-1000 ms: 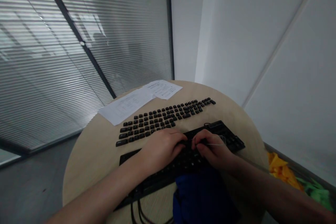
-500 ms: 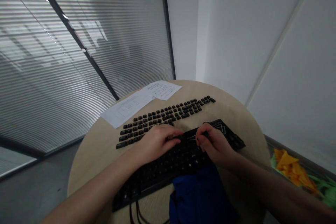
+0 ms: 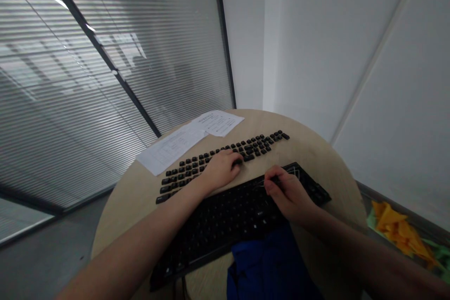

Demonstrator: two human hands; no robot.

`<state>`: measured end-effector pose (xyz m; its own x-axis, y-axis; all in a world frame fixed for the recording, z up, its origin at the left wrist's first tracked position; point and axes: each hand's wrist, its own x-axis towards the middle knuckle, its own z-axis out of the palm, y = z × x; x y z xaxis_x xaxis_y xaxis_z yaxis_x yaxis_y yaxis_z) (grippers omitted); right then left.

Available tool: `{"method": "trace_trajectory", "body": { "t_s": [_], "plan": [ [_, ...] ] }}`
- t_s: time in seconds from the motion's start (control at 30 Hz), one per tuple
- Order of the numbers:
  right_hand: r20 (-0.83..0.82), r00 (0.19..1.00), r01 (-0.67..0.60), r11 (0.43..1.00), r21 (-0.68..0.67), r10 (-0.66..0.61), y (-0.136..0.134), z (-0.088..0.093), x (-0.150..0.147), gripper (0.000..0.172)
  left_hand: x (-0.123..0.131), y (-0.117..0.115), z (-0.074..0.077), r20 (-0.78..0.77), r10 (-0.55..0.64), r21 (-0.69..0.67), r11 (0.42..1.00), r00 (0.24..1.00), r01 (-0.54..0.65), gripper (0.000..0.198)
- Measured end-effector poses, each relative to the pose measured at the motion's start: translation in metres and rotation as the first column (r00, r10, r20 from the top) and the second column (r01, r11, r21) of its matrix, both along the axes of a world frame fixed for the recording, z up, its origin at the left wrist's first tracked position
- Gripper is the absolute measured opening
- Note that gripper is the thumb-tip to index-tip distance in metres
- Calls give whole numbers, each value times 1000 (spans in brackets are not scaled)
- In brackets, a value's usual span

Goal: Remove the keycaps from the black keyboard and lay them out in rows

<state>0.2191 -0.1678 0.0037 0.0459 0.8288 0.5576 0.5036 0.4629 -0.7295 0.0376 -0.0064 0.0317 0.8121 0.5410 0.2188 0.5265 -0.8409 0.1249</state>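
Note:
Rows of loose black keycaps (image 3: 188,167) lie on the round wooden table. My left hand (image 3: 223,168) is over their near rows, its fingers curled down around a dark keycap whose edge shows at the fingertips. Nearer to me lies a black keyboard (image 3: 225,220), tilted across the table. Above its right part is my right hand (image 3: 286,192), thumb and fingers pinched on a thin wire tool (image 3: 260,183). More thin wire shows behind that hand, over the keyboard's upper right part.
Printed paper sheets (image 3: 176,146) lie at the table's back left. A blue cloth (image 3: 267,267) is at the near edge, under the keyboard's front. Orange cloth (image 3: 397,227) and green material are on the floor at right. Blinds and white walls stand behind.
My left hand has moved up and away from the keyboard to the loose keycaps. My right hand has stayed above the keyboard, still pinched. The view has shifted slightly.

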Motion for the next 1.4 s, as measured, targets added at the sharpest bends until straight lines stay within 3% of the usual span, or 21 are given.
{"method": "trace_trajectory", "body": {
  "t_s": [0.3,0.67,0.9,1.07,1.17,1.23,1.3,1.4],
  "plan": [
    [15,1000,-14,998,55,13,-1,1,2,11,7,3,-15,-186,8,76,997,982,6,18],
    [-8,1000,-15,997,76,16,-4,-1,5,9,5,4,-18,-217,70,118,992,974,-45,17],
    [-37,999,-3,999,54,5,-2,-1,6,11,1,2,-6,-148,50,100,994,988,-36,18],
    [-112,994,-20,1000,-18,18,-1,-9,8,13,-24,5,16,-4,66,128,990,998,-65,21],
    [-178,984,-42,996,-78,27,0,-16,12,18,-47,-4,30,63,61,60,996,996,-65,19],
    [-236,970,-81,990,-114,52,0,-17,15,24,-62,-16,36,8,24,-58,998,1000,-24,17],
    [-306,948,-142,979,-149,91,0,-15,17,30,-74,-29,36,-69,-78,-201,978,995,63,17],
    [-379,912,-251,944,-213,157,1,-10,18,37,-87,-42,28,-43,-130,-269,956,991,114,20]
  ]
}}
